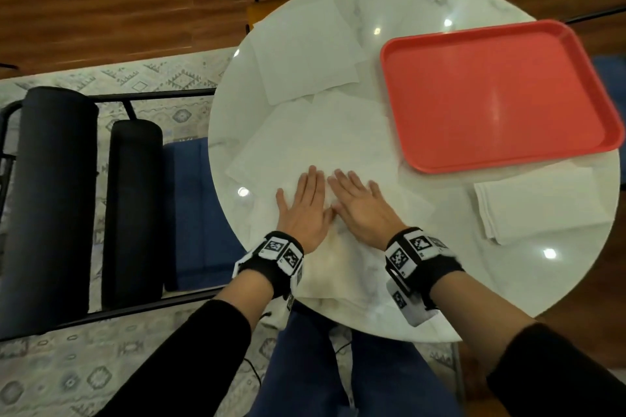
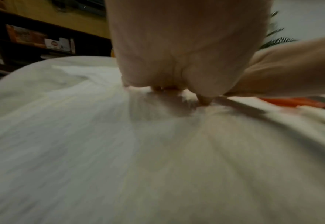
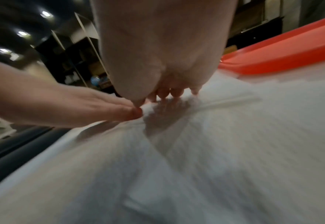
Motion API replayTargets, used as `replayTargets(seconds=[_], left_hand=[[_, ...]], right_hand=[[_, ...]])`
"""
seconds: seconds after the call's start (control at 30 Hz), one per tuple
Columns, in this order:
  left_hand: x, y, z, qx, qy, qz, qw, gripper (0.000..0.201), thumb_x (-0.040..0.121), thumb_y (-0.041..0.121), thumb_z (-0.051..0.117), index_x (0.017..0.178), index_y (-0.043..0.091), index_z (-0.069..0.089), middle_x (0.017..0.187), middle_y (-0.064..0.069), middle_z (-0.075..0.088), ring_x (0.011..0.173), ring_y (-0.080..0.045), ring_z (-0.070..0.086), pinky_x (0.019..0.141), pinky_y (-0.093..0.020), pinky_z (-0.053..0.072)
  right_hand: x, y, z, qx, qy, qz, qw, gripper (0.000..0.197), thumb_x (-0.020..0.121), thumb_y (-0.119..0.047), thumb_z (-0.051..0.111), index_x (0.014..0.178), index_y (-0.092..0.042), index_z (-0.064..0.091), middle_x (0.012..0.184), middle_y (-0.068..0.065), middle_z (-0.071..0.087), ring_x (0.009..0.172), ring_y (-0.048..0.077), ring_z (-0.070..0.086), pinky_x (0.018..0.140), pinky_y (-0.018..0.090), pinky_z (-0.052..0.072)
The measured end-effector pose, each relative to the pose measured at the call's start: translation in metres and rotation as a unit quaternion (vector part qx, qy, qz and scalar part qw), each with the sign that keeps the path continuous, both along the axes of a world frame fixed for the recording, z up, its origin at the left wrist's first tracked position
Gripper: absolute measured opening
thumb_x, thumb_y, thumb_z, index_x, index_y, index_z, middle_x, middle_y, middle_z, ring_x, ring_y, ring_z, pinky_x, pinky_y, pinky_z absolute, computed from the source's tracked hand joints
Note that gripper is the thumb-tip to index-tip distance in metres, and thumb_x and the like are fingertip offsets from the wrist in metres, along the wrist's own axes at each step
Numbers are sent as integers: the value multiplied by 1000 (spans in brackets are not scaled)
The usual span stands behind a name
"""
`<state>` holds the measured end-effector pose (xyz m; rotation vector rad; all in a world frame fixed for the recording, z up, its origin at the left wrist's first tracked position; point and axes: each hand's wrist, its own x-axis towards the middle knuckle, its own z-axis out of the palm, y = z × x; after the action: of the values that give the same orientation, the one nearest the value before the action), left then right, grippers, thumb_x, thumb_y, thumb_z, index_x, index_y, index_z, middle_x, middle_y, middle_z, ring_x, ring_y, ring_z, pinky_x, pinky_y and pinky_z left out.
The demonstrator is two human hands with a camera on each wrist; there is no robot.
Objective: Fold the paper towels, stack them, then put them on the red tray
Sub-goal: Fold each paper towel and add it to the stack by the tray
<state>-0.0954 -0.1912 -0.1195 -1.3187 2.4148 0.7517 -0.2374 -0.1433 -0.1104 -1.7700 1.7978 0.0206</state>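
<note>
A white paper towel (image 1: 338, 257) lies at the near edge of the round marble table (image 1: 406, 0), partly hanging over it. My left hand (image 1: 303, 203) and right hand (image 1: 360, 201) press flat on it side by side, fingers straight, thumbs almost touching. More unfolded towels (image 1: 305, 142) spread under and beyond the hands, and others (image 1: 305, 47) lie at the far left. A folded stack (image 1: 538, 208) sits at the right, near the red tray (image 1: 498, 95), which holds nothing. In the wrist views the left palm (image 2: 186, 45) and right palm (image 3: 158, 45) bear down on the towel (image 2: 158, 151) (image 3: 196, 151).
A blue seat (image 1: 193, 213) and two black rolls (image 1: 54, 193) on a black frame stand left of the table. My legs in blue trousers (image 1: 321, 366) are under the near edge. Patterned rug and wood floor surround the table.
</note>
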Motion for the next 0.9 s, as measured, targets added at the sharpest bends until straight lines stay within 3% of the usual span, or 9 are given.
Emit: replayTargets(seconds=[0.23, 0.33, 0.43, 0.6, 0.67, 0.73, 0.77, 0.83, 0.9], left_hand=[[10, 0, -9, -43, -32, -19, 998, 66, 99, 51, 14, 149, 20, -16, 157, 6, -21, 146, -9, -12, 111, -61, -2], [4, 1, 0, -117, 1, 26, 993, 57, 100, 43, 26, 151, 21, 12, 158, 1, 14, 141, -15, 24, 108, -51, 18], [-5, -8, 13, -144, 36, 96, 984, 50, 93, 36, 45, 140, 21, 37, 131, -4, 50, 113, -23, 48, 93, -39, 25], [-23, -18, 57, -82, 92, 74, 990, 24, 91, 27, 49, 109, 28, 64, 100, 4, 61, 96, -16, 55, 81, -32, 20], [-30, -12, 83, -18, 182, 50, 982, 19, 90, 28, 55, 102, 29, 69, 94, 5, 61, 90, -13, 56, 85, -29, 30], [-35, -4, 108, 49, 273, 61, 959, 13, 88, 25, 61, 95, 30, 71, 91, 5, 62, 88, -10, 57, 80, -20, 40], [-37, -1, 118, 64, 307, 77, 946, 11, 87, 25, 63, 92, 30, 72, 91, 5, 64, 90, -7, 58, 79, -17, 41], [-41, 4, 133, 85, 354, 121, 924, 9, 86, 25, 66, 88, 31, 72, 93, 7, 67, 93, -7, 60, 83, -20, 43], [-47, 10, 139, 107, 378, 155, 907, 9, 85, 23, 67, 87, 31, 72, 93, 7, 69, 92, -10, 62, 82, -24, 46]], right_hand=[[-47, 19, -11, 39, 69, -100, 992, 55, 103, -37, 17, 152, -25, -7, 160, -7, -11, 148, 13, -7, 118, 46, -1], [-49, 21, -9, 39, 69, -92, 993, 56, 103, -36, 17, 152, -23, -7, 160, -6, -12, 148, 14, -7, 117, 47, -2], [-45, 18, -5, 48, 79, -89, 992, 57, 103, -33, 20, 152, -20, -6, 161, -2, -9, 148, 17, -5, 117, 52, -1], [-44, 6, 32, -3, 54, -104, 993, 78, 92, -24, 52, 151, -31, 2, 160, 11, 4, 147, 31, 2, 109, 67, 3], [-55, 5, 56, 2, 12, -117, 993, 63, 88, -26, 59, 144, -35, 30, 156, 8, 21, 145, 30, 15, 108, 67, 7], [-76, 12, 79, -1, -47, -147, 988, 27, 86, -25, 64, 113, -27, 63, 124, 0, 60, 122, 22, 49, 105, 46, 33], [-89, 19, 87, -14, -102, -172, 980, 10, 85, -22, 66, 95, -24, 68, 97, -6, 68, 101, 15, 59, 88, 29, 42], [-115, 37, 102, -38, -227, -228, 946, 11, 82, -15, 70, 73, -21, 67, 65, -14, 63, 68, 2, 58, 64, 16, 39], [-139, 58, 109, -55, -345, -316, 882, 13, 81, -9, 72, 71, -13, 65, 62, -14, 64, 59, -2, 57, 62, 14, 41]])
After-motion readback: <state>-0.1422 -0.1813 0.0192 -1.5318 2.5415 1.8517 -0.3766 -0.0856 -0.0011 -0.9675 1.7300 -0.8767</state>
